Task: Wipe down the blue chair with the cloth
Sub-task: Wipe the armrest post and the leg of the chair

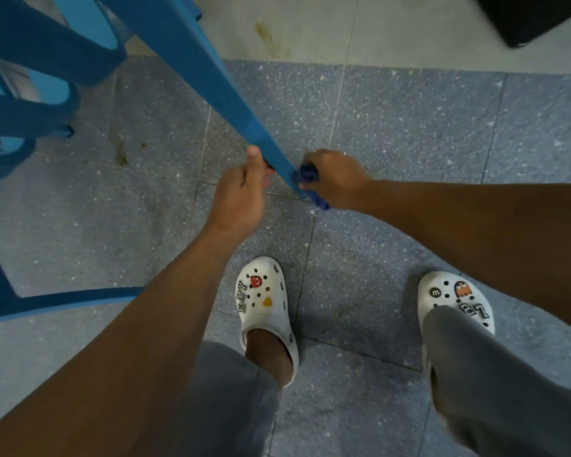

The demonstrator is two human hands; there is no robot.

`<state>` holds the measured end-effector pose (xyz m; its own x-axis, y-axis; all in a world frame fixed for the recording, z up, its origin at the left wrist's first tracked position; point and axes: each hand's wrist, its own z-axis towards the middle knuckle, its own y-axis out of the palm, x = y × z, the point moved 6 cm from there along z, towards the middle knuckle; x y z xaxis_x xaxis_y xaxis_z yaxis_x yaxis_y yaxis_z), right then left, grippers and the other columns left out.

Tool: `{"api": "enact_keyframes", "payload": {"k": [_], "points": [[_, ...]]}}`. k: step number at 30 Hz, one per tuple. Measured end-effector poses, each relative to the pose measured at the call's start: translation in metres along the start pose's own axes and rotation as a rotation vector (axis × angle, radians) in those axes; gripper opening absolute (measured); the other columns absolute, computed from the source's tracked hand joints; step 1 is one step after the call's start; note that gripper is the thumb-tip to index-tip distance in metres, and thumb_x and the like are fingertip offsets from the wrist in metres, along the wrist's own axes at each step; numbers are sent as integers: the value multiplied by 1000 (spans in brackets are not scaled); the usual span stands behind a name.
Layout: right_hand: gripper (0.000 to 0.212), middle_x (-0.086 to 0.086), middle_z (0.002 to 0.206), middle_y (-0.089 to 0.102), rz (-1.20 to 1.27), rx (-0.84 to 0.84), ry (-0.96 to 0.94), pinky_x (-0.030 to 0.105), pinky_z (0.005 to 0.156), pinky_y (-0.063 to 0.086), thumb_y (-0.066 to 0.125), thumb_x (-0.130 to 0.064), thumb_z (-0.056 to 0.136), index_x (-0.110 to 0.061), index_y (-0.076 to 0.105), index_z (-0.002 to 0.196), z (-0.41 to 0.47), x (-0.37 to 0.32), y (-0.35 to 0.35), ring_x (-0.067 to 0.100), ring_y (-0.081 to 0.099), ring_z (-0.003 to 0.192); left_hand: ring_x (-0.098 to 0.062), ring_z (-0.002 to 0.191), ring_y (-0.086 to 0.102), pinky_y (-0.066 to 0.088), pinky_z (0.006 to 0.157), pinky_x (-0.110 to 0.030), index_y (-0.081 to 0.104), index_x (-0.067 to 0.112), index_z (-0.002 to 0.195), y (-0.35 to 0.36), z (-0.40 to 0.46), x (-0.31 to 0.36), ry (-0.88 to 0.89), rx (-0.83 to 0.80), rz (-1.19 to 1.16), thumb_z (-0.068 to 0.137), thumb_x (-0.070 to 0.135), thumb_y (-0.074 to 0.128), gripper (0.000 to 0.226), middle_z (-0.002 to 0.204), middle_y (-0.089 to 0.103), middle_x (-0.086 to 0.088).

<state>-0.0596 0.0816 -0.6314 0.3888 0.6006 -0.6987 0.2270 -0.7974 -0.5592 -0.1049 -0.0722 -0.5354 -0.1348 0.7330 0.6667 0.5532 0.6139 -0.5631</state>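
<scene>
Blue chair, plastic, fills the upper left of the view and appears tipped, with one long leg slanting down toward the middle of the picture, where both hands meet it. Its other legs and curved rails crowd the left edge, slightly blurred.

The floor beneath is grey speckled tile with pale grout lines; farther back it changes to lighter tile carrying a yellowish stain. A few brown marks lie on the grey tile near the chair's left side. A dark object sits in the top right corner, too blurred to identify.

Two bare forearms reach in from the bottom and the right. Grey trouser legs show below them.

Two white clogs stand on the floor, decorated with small charms: the left clog has a red ghost shape, the right clog an orange one.

The left hand grips the leg near its lower end, fingers curled round it and thumb lying up along its edge. The right hand is closed round a bunched dark blue cloth, pressing it against the other side of the same leg, just beside the left hand. A tail of cloth hangs below the fist.
</scene>
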Motion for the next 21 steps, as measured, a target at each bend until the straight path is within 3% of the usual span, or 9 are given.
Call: {"api": "enact_keyframes", "payload": {"k": [4,8,10,13,17,19,21], "points": [[13,-2,93,64,106,242,-250,32,71,50,72,-25,89,-18,63,95,-7,-29,-37,20,63,83,-16,104,68,55,97,-44,69,18,120,-2,0,3,61,-16,63,105,56,16,67,116,73,-8],[16,-7,95,58,311,492,-429,22,75,45,74,-20,88,-11,69,101,-22,-50,-54,14,58,86,-30,89,66,53,83,-50,68,4,106,-6,2,16,232,21,385,109,46,22,63,97,71,-18],[15,-4,93,60,299,485,-386,23,72,45,71,-21,89,-10,69,99,-17,-45,-43,15,59,82,-28,83,65,52,77,-48,68,6,106,-9,8,21,285,49,506,109,44,25,58,90,70,-12],[7,-3,82,63,234,299,-181,19,61,44,71,-22,91,-17,67,89,-5,-15,-20,15,62,71,-27,79,64,52,73,-44,68,8,105,-11,14,22,288,73,560,109,45,29,54,84,67,-6],[17,-6,73,64,314,117,110,14,47,43,69,-21,96,-29,58,85,0,12,1,14,65,65,-26,83,67,55,77,-49,68,9,103,-7,16,16,265,72,525,107,49,29,56,90,71,-7],[11,-6,73,60,426,134,159,10,43,40,63,-13,99,-21,57,93,-4,6,3,8,60,61,-26,85,68,55,79,-51,68,9,103,-6,17,13,250,80,500,107,50,29,57,92,72,-8],[5,-3,78,59,462,243,133,13,49,43,58,-12,100,-11,55,104,-17,-5,0,3,63,66,-27,85,68,55,78,-51,68,9,103,-6,18,11,248,89,494,107,50,30,56,92,72,-9]]}}
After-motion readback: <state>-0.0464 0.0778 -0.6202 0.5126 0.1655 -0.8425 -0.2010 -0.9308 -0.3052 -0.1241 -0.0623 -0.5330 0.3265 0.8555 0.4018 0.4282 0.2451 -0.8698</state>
